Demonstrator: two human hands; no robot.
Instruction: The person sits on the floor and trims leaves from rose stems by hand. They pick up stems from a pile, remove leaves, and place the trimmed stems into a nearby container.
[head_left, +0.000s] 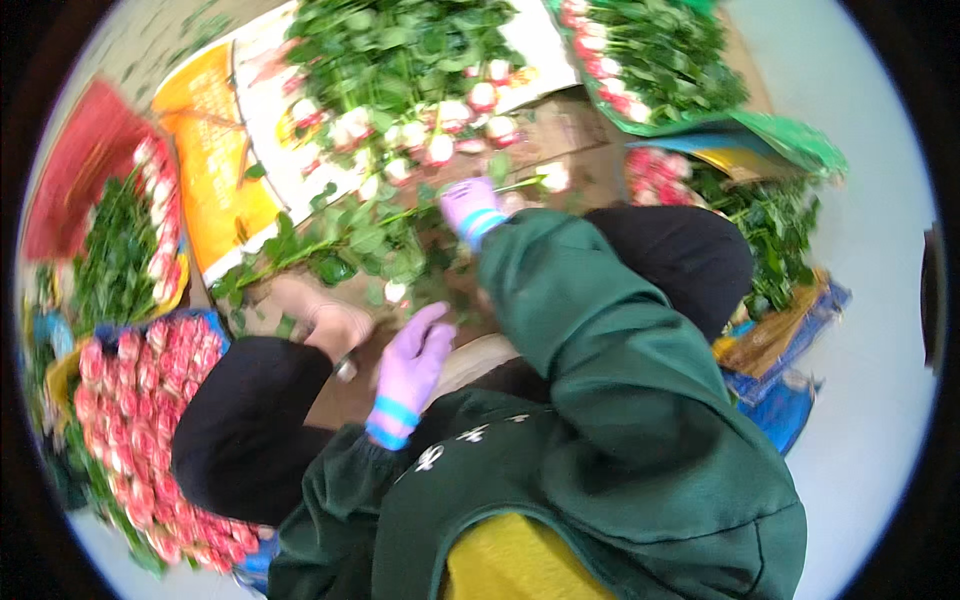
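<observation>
My right hand (471, 206), in a lilac glove with a blue-striped cuff, reaches forward and is closed around the leafy stem of a white rose (555, 177). The bloom shows to the right of the hand, and leafy stems (360, 236) spread to its left. Nearer my body, my left hand (412, 356), gloved alike, is raised with its fingers apart and nothing visible in it. Just beyond its fingertips is a small white rose bud (395, 291). Ahead, white-and-pink roses (440, 148) lie in a heap with their heads towards me. Motion blur softens the details.
A white and orange printed sheet (214, 157) lies under the heap. Wrapped rose bunches stand around: pink roses (142, 427) at left, a red-wrapped bunch (82, 172) beyond, green-wrapped roses (667, 67) at back right. My knees (247, 431) flank the work area, with a foot (322, 315) between.
</observation>
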